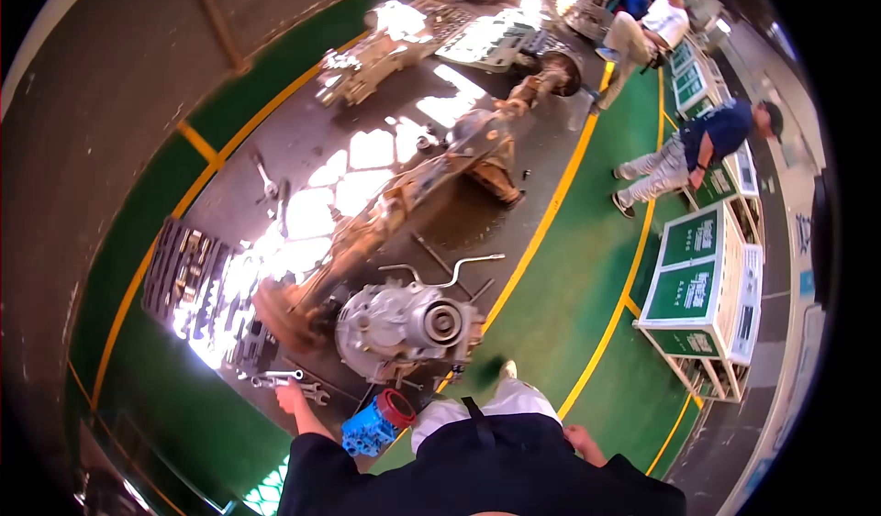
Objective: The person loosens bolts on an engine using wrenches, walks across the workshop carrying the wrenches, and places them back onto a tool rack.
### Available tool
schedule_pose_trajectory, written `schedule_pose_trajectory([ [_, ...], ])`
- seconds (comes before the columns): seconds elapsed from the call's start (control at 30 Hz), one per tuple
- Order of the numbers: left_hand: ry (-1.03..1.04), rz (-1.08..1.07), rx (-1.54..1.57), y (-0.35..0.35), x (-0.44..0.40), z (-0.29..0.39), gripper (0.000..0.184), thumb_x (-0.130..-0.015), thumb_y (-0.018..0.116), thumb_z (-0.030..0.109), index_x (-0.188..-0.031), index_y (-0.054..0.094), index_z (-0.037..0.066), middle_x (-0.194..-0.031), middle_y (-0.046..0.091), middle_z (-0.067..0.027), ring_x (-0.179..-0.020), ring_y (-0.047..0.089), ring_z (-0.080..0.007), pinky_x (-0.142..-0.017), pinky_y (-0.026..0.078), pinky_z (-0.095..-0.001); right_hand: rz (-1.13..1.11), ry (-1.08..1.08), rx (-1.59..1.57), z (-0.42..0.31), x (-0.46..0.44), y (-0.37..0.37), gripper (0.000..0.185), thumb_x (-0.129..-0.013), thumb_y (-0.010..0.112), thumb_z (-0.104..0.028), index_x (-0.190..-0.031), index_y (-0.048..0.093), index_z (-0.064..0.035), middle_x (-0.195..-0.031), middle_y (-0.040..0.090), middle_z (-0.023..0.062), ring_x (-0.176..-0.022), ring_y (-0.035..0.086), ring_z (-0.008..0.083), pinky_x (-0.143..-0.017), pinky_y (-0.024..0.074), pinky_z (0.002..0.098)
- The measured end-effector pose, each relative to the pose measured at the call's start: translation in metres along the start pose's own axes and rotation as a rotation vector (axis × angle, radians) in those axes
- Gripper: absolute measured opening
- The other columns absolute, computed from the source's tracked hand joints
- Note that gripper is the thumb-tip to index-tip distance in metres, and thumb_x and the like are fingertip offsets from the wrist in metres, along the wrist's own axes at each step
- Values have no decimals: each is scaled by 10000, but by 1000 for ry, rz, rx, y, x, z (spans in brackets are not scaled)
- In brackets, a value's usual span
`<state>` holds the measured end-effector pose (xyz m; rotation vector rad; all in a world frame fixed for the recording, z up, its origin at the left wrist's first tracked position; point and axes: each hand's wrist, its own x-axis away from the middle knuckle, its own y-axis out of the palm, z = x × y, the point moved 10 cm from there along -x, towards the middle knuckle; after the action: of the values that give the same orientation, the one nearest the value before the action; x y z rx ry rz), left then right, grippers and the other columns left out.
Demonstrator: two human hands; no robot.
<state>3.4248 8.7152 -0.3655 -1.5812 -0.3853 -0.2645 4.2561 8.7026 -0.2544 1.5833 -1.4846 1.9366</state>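
My left hand (289,396) reaches down to the floor at the lower left, its fingers closed around a cluster of metal wrenches (316,394). Wrench ends stick out on both sides of the hand. Right of it stands a blue cylindrical part with a red rim (371,426). Ahead of me sits a grey gearbox housing (390,331) with a round bearing opening. At my right thigh, my right hand (582,441) hangs with curled fingers; whatever may be inside them is hidden.
A long rusty axle (404,197) lies diagonally across the floor. Bent bars (456,270) lie behind the gearbox, and a slotted tray of parts (191,273) is at left. White-green crates (690,273) line the right. One person (705,149) stands there; another (650,28) sits farther back.
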Motion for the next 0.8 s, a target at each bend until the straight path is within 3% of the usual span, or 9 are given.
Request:
schedule_pose_trajectory([
  [0.3, 17, 98, 12, -32, 129, -22, 341, -768, 556, 354, -945, 596, 65, -964, 605, -171, -890, 584, -358, -725, 479, -460, -92, 281, -364, 114, -68, -63, 223, -827, 485, -167, -857, 534, 49, -684, 601, 155, -563, 602, 237, -492, 505, 354],
  [0.37, 65, 211, 9, -30, 160, -30, 327, -768, 552, 330, -892, 606, 33, -905, 613, -186, -876, 587, -359, -732, 472, -457, -171, -13, -76, 80, -83, -88, 212, -815, 497, -159, -867, 521, 45, -688, 600, 148, -573, 607, 245, -499, 505, 346],
  [0.47, 266, 268, 174, -7, 209, -22, 293, -759, 543, 262, -853, 599, -9, -843, 618, -194, -804, 585, -369, -713, 455, -448, -316, -884, 228, 84, -163, -83, 246, -771, 571, -205, -861, 560, 23, -688, 614, 123, -637, 624, 227, -520, 497, 345],
  [0.53, 341, 296, 312, -4, 303, 21, 247, -749, 521, 192, -820, 586, -35, -827, 609, -207, -757, 567, -384, -679, 437, -463, -260, -675, 691, 86, -239, -107, 258, -702, 617, -235, -850, 611, -24, -689, 629, 124, -625, 620, 215, -572, 496, 334],
  [0.57, 488, 488, 199, -4, 338, 42, 222, -744, 500, 157, -811, 584, -37, -821, 596, -212, -780, 559, -385, -680, 439, -457, -173, -561, 600, 75, -262, -135, 245, -692, 605, -179, -883, 608, -25, -693, 615, 145, -644, 619, 240, -582, 502, 342],
  [0.6, 548, 491, 146, 3, 372, 64, 217, -740, 492, 145, -814, 584, -37, -820, 591, -211, -789, 557, -383, -686, 442, -448, -82, -445, 514, 67, -289, -171, 253, -682, 593, -122, -916, 605, -26, -698, 600, 166, -662, 618, 265, -591, 508, 349],
  [0.63, 599, 493, 100, 11, 409, 89, 212, -736, 485, 134, -817, 584, -36, -819, 586, -210, -797, 554, -382, -692, 444, -439, 199, -381, -143, 106, -356, -190, 292, -728, 539, -61, -1008, 563, 16, -700, 616, 143, -705, 623, 248, -584, 517, 329],
  [0.7, 682, 262, 8, 51, 461, 139, 230, -713, 491, 149, -793, 610, -31, -814, 597, -221, -808, 562, -374, -737, 439, -454, 94, -72, -673, 57, -327, -267, 299, -758, 495, -28, -1047, 527, 40, -802, 618, 150, -764, 608, 237, -586, 516, 344],
  [0.8, 758, -50, 18, 130, 507, 206, 282, -698, 512, 198, -837, 620, -22, -861, 613, -208, -851, 581, -339, -790, 441, -399, 237, -284, -537, 25, -381, -334, 282, -809, 438, -53, -1066, 517, 30, -964, 593, 165, -797, 593, 235, -584, 515, 346],
])
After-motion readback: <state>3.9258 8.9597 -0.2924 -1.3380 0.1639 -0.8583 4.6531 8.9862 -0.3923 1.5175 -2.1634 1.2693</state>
